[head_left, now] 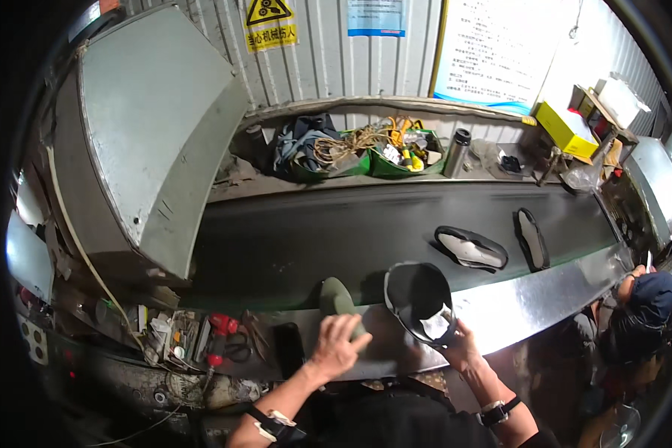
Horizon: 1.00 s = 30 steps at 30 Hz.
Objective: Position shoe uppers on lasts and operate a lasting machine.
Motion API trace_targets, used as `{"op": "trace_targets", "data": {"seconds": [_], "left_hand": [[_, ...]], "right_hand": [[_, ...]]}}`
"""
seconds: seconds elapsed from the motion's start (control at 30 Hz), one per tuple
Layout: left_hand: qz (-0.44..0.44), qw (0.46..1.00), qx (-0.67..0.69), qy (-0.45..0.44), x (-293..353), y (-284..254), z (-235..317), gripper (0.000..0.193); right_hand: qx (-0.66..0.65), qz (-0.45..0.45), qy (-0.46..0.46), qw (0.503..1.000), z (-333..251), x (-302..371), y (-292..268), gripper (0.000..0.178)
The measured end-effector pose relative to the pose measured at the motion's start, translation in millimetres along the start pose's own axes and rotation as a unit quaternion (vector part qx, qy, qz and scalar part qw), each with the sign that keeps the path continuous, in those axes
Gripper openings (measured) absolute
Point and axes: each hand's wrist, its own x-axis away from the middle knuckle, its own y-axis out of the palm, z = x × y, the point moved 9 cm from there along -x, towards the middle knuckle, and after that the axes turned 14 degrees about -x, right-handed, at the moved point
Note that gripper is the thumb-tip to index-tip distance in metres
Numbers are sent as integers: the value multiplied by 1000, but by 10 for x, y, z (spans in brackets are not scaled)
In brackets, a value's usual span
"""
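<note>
My left hand is closed on an olive-green, foot-shaped piece, which looks like a shoe last, over the near edge of the conveyor belt. My right hand grips the lower right side of a black boot upper, with a whitish patch showing near the hand. The upper is just right of the last and apart from it. Farther right on the dark belt lie two black shoe uppers with pale bottoms, a wider one and a narrow one.
A metal ledge runs along the belt's near side. A dark phone, a red tool and scissors lie at left. A metal hood covers the belt's left end. Behind stand green bins and a flask. Another person is at right.
</note>
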Motion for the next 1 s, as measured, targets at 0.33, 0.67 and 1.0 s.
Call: {"op": "trace_targets", "data": {"seconds": [0.33, 0.67, 1.0], "left_hand": [[-36, 960, 277, -9, -78, 509, 1210, 20], [-154, 400, 692, -581, 314, 1512, -315, 27], [13, 825, 157, -543, 135, 1481, -977, 24]], "right_hand": [[81, -40, -124, 988, -420, 337, 147, 48], [727, -316, -390, 470, 474, 1361, 650, 28], [562, -213, -428, 675, 675, 586, 487, 110]]}}
